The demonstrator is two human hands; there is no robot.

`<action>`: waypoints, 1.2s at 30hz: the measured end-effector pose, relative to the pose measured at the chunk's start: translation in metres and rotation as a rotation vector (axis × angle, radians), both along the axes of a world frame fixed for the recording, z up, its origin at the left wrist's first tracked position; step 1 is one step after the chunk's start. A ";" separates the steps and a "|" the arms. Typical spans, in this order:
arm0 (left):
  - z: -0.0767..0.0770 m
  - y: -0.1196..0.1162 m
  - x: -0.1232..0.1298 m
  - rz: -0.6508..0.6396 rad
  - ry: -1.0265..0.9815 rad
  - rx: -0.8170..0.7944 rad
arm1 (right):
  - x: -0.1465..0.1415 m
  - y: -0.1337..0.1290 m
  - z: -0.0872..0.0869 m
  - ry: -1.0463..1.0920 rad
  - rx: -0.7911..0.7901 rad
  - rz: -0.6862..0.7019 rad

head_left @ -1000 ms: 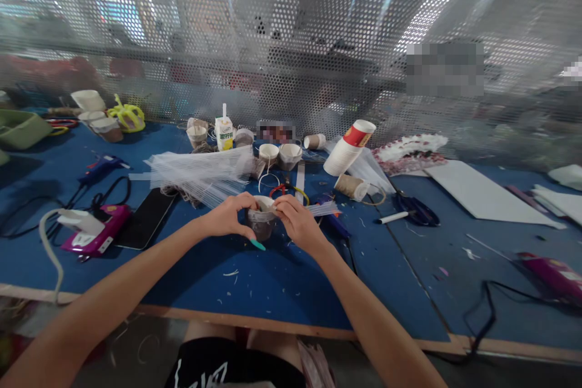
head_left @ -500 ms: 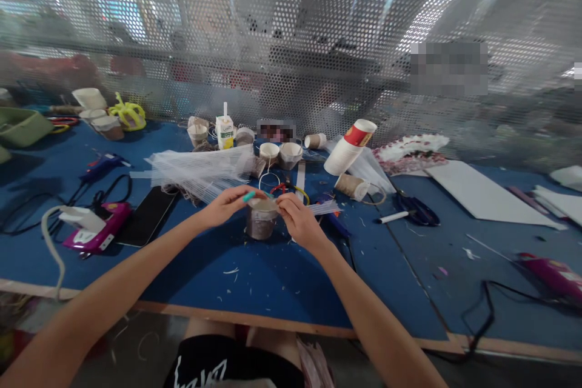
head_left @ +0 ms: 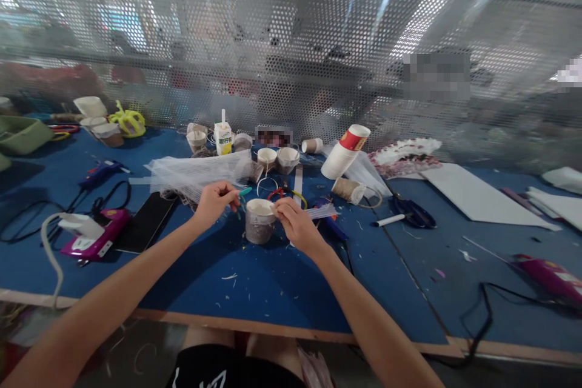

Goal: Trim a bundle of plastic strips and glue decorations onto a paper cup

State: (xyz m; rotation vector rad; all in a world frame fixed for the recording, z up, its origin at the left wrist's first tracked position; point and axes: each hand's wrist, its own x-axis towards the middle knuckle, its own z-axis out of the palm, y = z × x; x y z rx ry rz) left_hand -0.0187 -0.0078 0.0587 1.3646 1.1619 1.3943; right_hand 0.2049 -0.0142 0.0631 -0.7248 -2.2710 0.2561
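Observation:
A paper cup (head_left: 260, 229) wrapped in grey-brown material stands upright on the blue table in front of me, its pale rim facing up. My right hand (head_left: 293, 221) pinches the right side of this cup's rim with thumb and fingertips. Just left of the cup, my left hand (head_left: 217, 201) is closed around a small teal tool (head_left: 245, 191). Part of that tool is hidden by my fingers, and its exact kind is unclear. Thin white strips (head_left: 322, 212) lie right behind my right hand.
Behind my left hand lie white mesh strips (head_left: 195, 170). Wrapped cups (head_left: 288, 159), a drink carton (head_left: 223, 138) and stacked paper cups (head_left: 341, 157) stand farther back. Glue guns (head_left: 102, 174), a black phone-like slab (head_left: 148, 221), scissors (head_left: 416, 212) and white board (head_left: 486, 197) lie around.
My left hand has drawn back left from the cup's rim with the teal tool, leaving the cup's opening in view. My right hand stays at the rim.

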 end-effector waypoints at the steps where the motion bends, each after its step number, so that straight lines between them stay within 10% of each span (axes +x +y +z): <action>1: -0.001 0.001 0.000 -0.014 -0.008 0.014 | 0.000 0.000 -0.001 -0.003 0.005 -0.003; 22: -0.009 0.007 -0.006 0.011 0.099 -0.092 | 0.003 0.004 -0.002 -0.037 0.125 -0.034; 36: -0.004 0.004 -0.003 0.087 0.098 -0.013 | 0.005 0.003 0.002 -0.151 0.505 -0.178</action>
